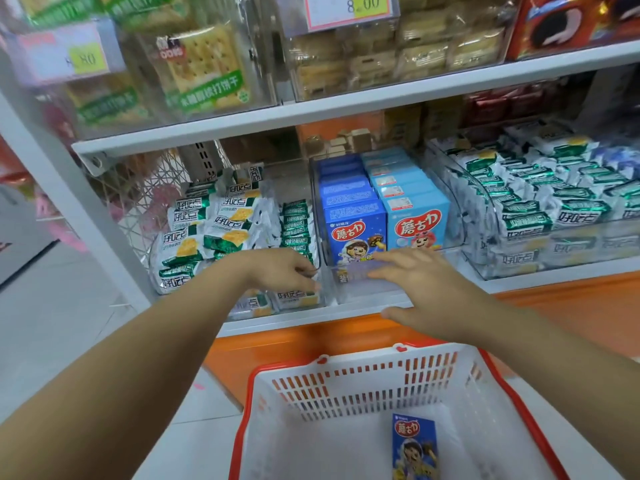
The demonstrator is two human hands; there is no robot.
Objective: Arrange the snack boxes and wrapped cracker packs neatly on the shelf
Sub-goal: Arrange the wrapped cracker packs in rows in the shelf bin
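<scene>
Blue snack boxes (384, 216) fill the clear bin (349, 289) at frame centre; green-white cracker packs (221, 223) lie loose left, room behind them. Right hand (426, 285) rests flat-fingered on the bin's front edge; left hand (280, 271) curls at packs, hold unclear.

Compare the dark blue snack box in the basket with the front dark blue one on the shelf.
The basket box lies face up on the floor of the basket; the shelf box stands upright in a clear bin. The basket box is alone; the shelf box heads a row, beside a light blue box. Both are dark blue with the same red logo.
</scene>
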